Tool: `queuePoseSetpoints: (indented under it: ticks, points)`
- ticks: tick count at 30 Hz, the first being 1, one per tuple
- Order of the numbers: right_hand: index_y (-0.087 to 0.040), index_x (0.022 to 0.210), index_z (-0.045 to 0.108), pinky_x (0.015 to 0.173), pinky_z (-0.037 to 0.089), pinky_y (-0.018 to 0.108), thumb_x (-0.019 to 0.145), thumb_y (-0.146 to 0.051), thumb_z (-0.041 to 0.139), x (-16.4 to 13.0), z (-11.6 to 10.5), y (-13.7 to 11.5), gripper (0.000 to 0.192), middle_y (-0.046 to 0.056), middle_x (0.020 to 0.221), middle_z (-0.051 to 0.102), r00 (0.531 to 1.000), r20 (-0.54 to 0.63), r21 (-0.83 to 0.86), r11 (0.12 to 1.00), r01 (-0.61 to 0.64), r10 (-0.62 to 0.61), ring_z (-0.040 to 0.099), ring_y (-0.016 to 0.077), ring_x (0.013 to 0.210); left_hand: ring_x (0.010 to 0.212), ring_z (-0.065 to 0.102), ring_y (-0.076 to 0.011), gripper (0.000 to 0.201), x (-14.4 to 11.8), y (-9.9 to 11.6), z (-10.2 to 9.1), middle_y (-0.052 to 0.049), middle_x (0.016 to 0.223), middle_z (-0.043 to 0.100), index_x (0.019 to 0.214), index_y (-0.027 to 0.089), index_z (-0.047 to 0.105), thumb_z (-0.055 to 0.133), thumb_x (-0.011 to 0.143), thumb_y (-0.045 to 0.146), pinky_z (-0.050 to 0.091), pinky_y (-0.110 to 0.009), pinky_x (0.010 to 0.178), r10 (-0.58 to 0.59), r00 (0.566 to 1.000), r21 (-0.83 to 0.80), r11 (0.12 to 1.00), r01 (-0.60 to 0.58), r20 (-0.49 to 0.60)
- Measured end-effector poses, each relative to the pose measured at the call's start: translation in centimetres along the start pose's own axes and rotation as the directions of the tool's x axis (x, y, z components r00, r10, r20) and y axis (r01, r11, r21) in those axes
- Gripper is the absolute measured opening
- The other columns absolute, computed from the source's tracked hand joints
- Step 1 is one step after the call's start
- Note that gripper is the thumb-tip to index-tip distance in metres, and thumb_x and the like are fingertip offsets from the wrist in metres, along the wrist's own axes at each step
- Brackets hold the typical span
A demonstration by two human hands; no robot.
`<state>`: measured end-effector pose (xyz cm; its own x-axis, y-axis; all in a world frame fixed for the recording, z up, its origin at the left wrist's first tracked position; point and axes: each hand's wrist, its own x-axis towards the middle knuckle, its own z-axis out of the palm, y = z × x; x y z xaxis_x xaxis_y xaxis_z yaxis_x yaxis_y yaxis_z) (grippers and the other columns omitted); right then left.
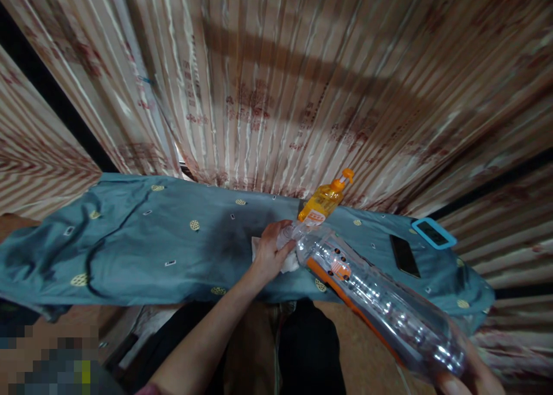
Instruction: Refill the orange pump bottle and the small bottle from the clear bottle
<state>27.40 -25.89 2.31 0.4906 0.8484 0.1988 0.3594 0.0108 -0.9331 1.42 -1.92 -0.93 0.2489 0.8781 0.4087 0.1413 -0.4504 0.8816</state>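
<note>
Left hand (270, 251) grip closed on the neck/cap of the clear plastic bottle (380, 303); right hand (469, 378) grip wraps its base, near right, bracing it tilted over the counter (129, 245). Orange pump bottle (324, 202) stands just beyond, white cloth (289, 262) under the left hand.

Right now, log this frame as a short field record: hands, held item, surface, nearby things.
left hand: at the neck of the clear plastic bottle, on a white cloth
right hand: holds the bottle's base, bottle tilted
surface: blue cloth
nearby: orange pump bottle, black phone, blue-framed device
backdrop: striped curtain
</note>
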Motion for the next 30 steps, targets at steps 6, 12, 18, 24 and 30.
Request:
queuePoseSetpoints:
  ticks: [6,12,18,24,30]
  points:
    - [-0.025,0.134,0.057,0.115,0.023,0.046,0.078,-0.046,0.068,-0.2,-0.5,0.0,0.061,0.007,0.140,0.055,0.999,0.012,-0.022,0.999,-0.037,0.037,0.039,0.0337,0.138,0.107,0.063,-0.0270,0.034,0.0,-0.2,0.1,-0.010,0.112,0.069,0.116,0.017,0.062,0.060,0.084,0.028,0.048,-0.042,0.096,0.015,1.000,0.004,1.000,-0.014,-0.013]
    - [-0.024,0.136,0.055,0.107,0.036,0.030,0.080,-0.041,0.067,0.1,-0.7,-0.3,0.060,0.005,0.140,0.055,0.999,0.044,-0.035,0.999,-0.006,0.008,0.046,0.0262,0.134,0.109,0.063,-0.0275,0.033,0.0,-0.1,0.1,-0.011,0.115,0.069,0.116,0.016,0.062,0.061,0.085,0.029,0.047,-0.042,0.098,0.025,1.000,0.003,1.000,-0.025,-0.007]
    - [-0.023,0.135,0.055,0.098,0.046,0.026,0.080,-0.041,0.068,0.3,0.1,-1.2,0.060,0.004,0.136,0.059,0.997,0.064,0.024,0.999,-0.035,0.033,0.056,0.0244,0.125,0.109,0.062,-0.0273,0.034,0.0,0.0,0.0,-0.011,0.116,0.069,0.116,0.016,0.062,0.060,0.085,0.029,0.047,-0.042,0.098,0.032,0.999,0.005,0.999,-0.032,0.001]
    - [-0.022,0.132,0.057,0.097,0.045,0.022,0.076,-0.042,0.072,-0.1,0.0,-1.2,0.062,0.002,0.133,0.061,0.994,-0.001,0.024,0.994,-0.108,0.108,0.055,0.0230,0.125,0.109,0.063,-0.0279,0.034,0.0,-0.1,0.1,-0.011,0.114,0.069,0.116,0.016,0.062,0.061,0.085,0.029,0.047,-0.042,0.098,0.041,0.999,0.005,0.999,-0.041,-0.007]
    - [-0.022,0.134,0.055,0.101,0.044,0.027,0.078,-0.044,0.069,0.1,0.5,-1.4,0.061,0.004,0.140,0.055,0.998,0.044,0.027,0.999,-0.046,0.044,0.053,0.0271,0.126,0.109,0.064,-0.0275,0.033,0.0,-0.1,0.0,-0.011,0.114,0.069,0.116,0.017,0.063,0.061,0.085,0.028,0.048,-0.042,0.098,0.032,0.999,0.007,0.999,-0.032,-0.013]
